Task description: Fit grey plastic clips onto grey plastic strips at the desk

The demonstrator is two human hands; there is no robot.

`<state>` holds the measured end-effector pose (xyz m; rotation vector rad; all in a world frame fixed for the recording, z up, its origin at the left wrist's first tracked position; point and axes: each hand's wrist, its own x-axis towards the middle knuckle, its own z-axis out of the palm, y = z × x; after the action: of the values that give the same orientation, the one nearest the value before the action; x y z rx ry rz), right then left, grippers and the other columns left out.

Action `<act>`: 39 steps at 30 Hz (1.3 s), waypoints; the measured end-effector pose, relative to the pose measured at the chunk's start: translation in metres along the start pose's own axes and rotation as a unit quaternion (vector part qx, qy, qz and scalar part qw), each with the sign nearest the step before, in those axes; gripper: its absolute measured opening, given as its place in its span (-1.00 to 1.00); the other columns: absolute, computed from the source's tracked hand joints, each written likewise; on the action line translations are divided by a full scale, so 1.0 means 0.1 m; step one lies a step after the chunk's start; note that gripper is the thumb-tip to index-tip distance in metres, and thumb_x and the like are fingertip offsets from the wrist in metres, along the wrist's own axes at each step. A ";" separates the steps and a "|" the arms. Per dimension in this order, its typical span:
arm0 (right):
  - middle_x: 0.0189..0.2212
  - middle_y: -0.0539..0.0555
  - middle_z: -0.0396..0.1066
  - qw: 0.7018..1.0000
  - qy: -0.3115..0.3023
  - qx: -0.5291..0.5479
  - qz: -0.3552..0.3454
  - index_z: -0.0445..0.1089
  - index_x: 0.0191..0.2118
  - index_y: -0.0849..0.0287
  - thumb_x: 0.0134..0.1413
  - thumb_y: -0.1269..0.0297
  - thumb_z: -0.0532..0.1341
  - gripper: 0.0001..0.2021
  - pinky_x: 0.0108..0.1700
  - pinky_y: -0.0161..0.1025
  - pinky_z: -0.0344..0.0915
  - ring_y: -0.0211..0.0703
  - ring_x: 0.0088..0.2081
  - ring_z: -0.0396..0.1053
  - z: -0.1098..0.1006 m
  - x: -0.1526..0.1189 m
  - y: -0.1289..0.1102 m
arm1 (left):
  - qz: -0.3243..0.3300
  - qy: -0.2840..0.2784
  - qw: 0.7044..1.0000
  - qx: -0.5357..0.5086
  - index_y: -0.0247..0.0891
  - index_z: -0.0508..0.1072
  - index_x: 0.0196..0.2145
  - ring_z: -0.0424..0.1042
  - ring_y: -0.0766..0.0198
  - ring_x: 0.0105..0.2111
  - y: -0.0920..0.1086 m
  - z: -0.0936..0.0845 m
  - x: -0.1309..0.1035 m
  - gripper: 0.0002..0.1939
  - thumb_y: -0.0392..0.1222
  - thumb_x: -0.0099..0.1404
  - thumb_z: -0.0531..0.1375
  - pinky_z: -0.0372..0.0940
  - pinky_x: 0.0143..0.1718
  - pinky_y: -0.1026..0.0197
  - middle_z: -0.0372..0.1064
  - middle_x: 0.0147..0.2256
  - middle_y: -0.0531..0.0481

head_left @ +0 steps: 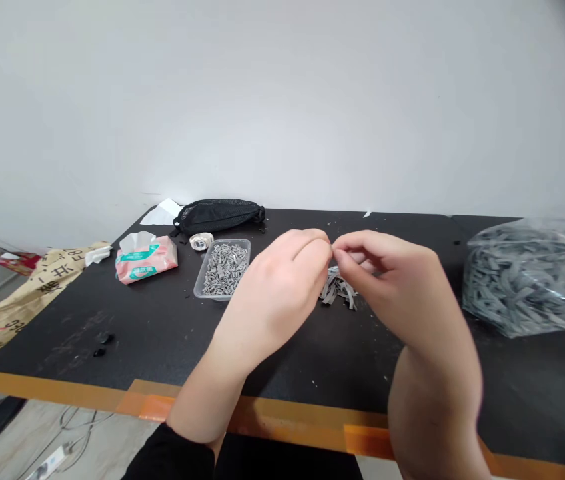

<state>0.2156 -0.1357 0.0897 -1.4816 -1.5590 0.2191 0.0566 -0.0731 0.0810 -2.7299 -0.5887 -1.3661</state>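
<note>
My left hand (282,287) and my right hand (392,280) meet above the middle of the table, fingertips pinched together and almost touching. Whatever sits between them is too small and too covered by the fingers to name. Just behind and below the fingertips lies a small pile of grey strips (338,288) on the black tabletop. Left of my left hand stands a clear plastic tub (198,287) filled with small grey pieces (225,268).
A large clear bag of grey strips (537,280) lies at the right. A tissue pack (146,259), a tape roll (201,241) and a black mesh pouch (222,215) are at the back left. Orange tape (307,413) lines the front edge of the table (162,340).
</note>
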 end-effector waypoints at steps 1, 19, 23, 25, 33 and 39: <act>-0.48 -0.03 0.49 0.999 0.000 0.031 0.012 0.53 -0.36 0.09 0.22 0.34 0.24 -0.86 -0.42 -0.29 0.25 -0.25 -0.46 0.38 -0.02 -0.01 -0.01 | 0.003 0.008 1.000 -0.007 -0.28 0.44 -0.26 0.53 0.24 -0.16 0.00 -0.02 0.00 -0.87 -0.39 0.47 0.15 0.44 -0.15 0.22 0.57 -0.16 -0.07; -0.52 -0.10 0.56 0.725 -0.109 0.672 0.101 0.64 -0.32 0.04 0.11 0.37 0.45 -0.94 -0.61 -0.57 0.38 -0.40 -0.55 0.47 0.21 -0.07 -0.19 | -0.031 0.151 0.928 -0.339 -0.20 0.54 -0.19 0.60 0.33 -0.39 0.10 -0.16 -0.01 -0.84 -0.45 0.40 0.26 0.62 -0.26 0.21 0.60 -0.10 0.02; -0.53 -0.08 0.56 0.667 -0.192 0.712 0.108 0.63 -0.28 0.11 0.15 0.31 0.44 -0.97 -0.60 -0.58 0.39 -0.42 -0.57 0.45 0.22 -0.07 -0.16 | 0.018 0.168 0.887 -0.430 -0.27 0.55 -0.24 0.50 0.40 -0.55 0.05 -0.09 0.03 -0.92 -0.40 0.37 0.32 0.57 -0.29 0.16 0.61 -0.16 -0.03; -0.48 -0.03 0.57 0.657 -0.216 0.716 0.095 0.63 -0.25 0.17 0.17 0.29 0.43 -0.92 -0.58 -0.58 0.42 -0.41 -0.52 0.47 0.22 -0.06 -0.14 | 0.030 0.176 0.886 -0.428 -0.28 0.55 -0.29 0.50 0.37 -0.55 0.03 -0.05 0.06 -0.93 -0.36 0.36 0.34 0.52 -0.15 0.05 0.64 -0.20 -0.05; -0.52 -0.01 0.53 0.689 -0.218 0.686 0.083 0.67 -0.30 0.17 0.20 0.28 0.40 -0.89 -0.56 -0.61 0.35 -0.45 -0.54 0.40 0.20 -0.08 -0.16 | 0.009 0.109 0.866 -0.488 -0.20 0.50 -0.31 0.49 0.30 -0.46 -0.02 -0.07 0.09 -0.89 -0.24 0.42 0.31 0.39 -0.01 -0.08 0.65 -0.22 -0.02; -0.56 -0.02 0.53 0.713 -0.188 0.671 0.074 0.65 -0.34 0.17 0.19 0.28 0.41 -0.89 -0.57 -0.60 0.31 -0.47 -0.59 0.38 0.22 -0.09 -0.18 | 0.006 0.102 0.881 -0.462 -0.22 0.50 -0.32 0.46 0.27 -0.38 -0.01 -0.13 0.08 -0.88 -0.34 0.41 0.28 0.34 -0.02 -0.06 0.64 -0.26 -0.01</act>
<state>0.1864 -0.1379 0.0860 -0.3365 -1.0084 1.4730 0.0508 -0.0722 0.0947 -3.0924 0.1831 -2.3668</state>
